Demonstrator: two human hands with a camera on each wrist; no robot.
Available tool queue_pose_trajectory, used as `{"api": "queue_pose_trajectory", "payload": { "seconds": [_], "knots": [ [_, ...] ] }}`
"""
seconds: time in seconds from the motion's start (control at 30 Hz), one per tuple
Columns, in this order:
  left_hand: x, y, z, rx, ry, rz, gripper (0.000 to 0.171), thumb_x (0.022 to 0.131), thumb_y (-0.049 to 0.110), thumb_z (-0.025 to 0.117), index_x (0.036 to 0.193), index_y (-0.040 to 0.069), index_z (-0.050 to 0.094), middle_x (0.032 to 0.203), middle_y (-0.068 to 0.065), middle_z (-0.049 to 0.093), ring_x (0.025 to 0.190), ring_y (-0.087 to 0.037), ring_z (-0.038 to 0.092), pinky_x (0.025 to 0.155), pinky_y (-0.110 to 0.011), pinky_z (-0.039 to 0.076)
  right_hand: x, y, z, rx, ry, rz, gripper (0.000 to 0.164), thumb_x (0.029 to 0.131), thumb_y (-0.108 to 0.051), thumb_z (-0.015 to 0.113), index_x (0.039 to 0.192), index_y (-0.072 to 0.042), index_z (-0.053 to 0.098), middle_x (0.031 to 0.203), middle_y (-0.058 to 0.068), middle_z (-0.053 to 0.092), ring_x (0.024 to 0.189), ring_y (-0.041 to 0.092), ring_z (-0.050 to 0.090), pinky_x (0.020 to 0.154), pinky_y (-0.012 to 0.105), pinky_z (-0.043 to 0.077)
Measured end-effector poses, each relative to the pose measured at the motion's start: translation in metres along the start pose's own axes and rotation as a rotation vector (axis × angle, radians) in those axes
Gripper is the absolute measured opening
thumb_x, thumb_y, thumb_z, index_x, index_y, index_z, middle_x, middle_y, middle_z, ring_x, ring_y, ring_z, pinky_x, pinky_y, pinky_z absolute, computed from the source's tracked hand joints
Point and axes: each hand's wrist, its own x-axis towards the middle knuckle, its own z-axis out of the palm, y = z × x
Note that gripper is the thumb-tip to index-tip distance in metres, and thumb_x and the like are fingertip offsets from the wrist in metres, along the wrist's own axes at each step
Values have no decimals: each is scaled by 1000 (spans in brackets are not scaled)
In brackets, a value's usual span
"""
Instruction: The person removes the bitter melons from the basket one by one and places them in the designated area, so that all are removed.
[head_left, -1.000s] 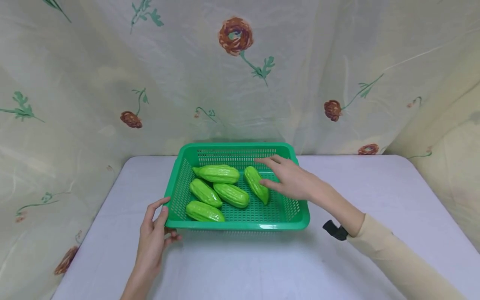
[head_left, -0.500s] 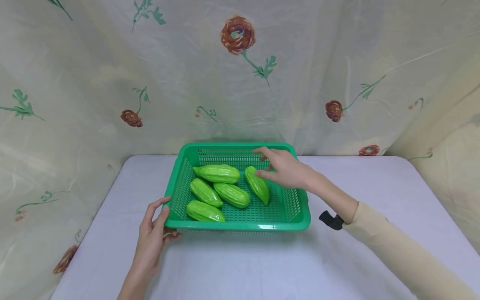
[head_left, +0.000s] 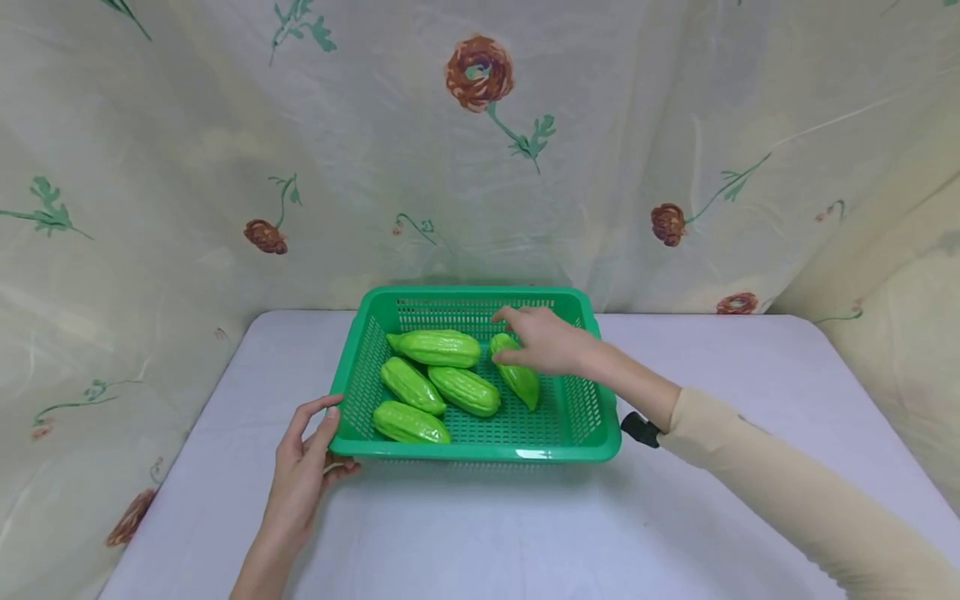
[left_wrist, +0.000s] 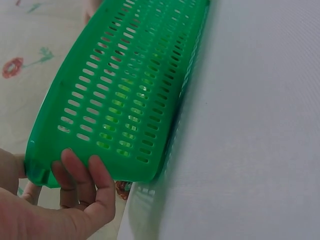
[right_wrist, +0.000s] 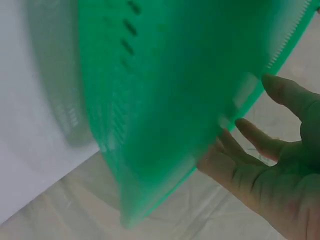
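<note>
- Left hand (head_left: 302,467): grasping the near left corner of the basket (head_left: 472,452); index finger and thumb up at the rim, other fingers lower down. Left wrist view has fingertips against the outer wall.
- Basket: green, slotted walls; on the desk (head_left: 465,542), ahead of and to the right of the left hand.
- Right hand (head_left: 543,340): released, nothing in its grasp. Reaches over the basket's right side, palm side down, index finger and thumb spread apart, fingers partly bent.
- Right gourd (head_left: 523,387): below the right hand, slanting, partly covered by it; thumb passes over its upper part. Whether the thumb touches: cannot tell.
- Right wrist view: blurred green wall close by; fingers near the rim, contact there unclear.
- Back gourd (head_left: 440,348): left of the right hand, lying crosswise, stalk end pointing left.
- Middle gourd (head_left: 465,390): left of the right hand and nearer the wearer, just beside the back one.
- Left gourd (head_left: 411,386): ahead of and to the right of the left hand, slanting.
- Front gourd (head_left: 409,422): closest of the five to the left hand, low behind the near rim.
- All five are light green, ridged, glossy, inside the basket.
- Right forearm: beige sleeve (head_left: 780,475); small black piece (head_left: 641,429) below the wrist.
- Beyond both hands: pale curtain (head_left: 360,125), rust-coloured flowers (head_left: 478,75) on it.
</note>
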Motion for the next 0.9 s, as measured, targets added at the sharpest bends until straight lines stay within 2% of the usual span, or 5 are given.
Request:
{"api": "queue_pose_trajectory", "payload": {
  "seconds": [0.5, 0.63, 0.73, 0.8, 0.9],
  "knots": [
    [1, -2, -3, -14, 2, 17, 40, 115, 44, 52, 151, 26, 50, 84, 12, 72, 73, -10, 67, 76, -28, 64, 23, -5, -17, -15, -122, 30, 67, 108, -39, 67, 158, -2, 46, 153, 24, 62, 140, 37, 63, 111, 50, 56],
    [1, -1, -2, -12, -3, 25, 41, 114, 44, 52, 151, 26, 50, 84, 12, 72, 72, -10, 67, 76, -28, 64, 32, -7, -20, 10, -179, 86, 68, 108, -38, 67, 161, -3, 43, 155, 24, 60, 92, 30, 77, 81, 38, 63],
    [1, -1, -1, -8, -7, 27, 41, 115, 44, 52, 151, 26, 50, 83, 12, 72, 72, -10, 67, 76, -28, 64, 39, -7, -20, 52, -211, 141, 69, 108, -37, 68, 162, -5, 41, 155, 23, 58, 58, 22, 64, 60, 30, 57],
    [1, -1, 0, -4, -12, 26, 41, 115, 44, 51, 151, 26, 50, 84, 12, 71, 72, -9, 68, 77, -28, 64, 42, -6, -20, 50, -228, 175, 70, 107, -38, 69, 163, -6, 41, 155, 21, 57, 59, 14, 62, 57, 26, 56],
    [0, -2, -2, 1, -12, 24, 41, 114, 45, 52, 152, 27, 50, 84, 12, 71, 73, -10, 68, 77, -28, 64, 49, -6, -19, 22, -252, 211, 71, 107, -39, 69, 163, -6, 42, 158, 20, 55, 66, 16, 67, 56, 27, 58]
  ]
}}
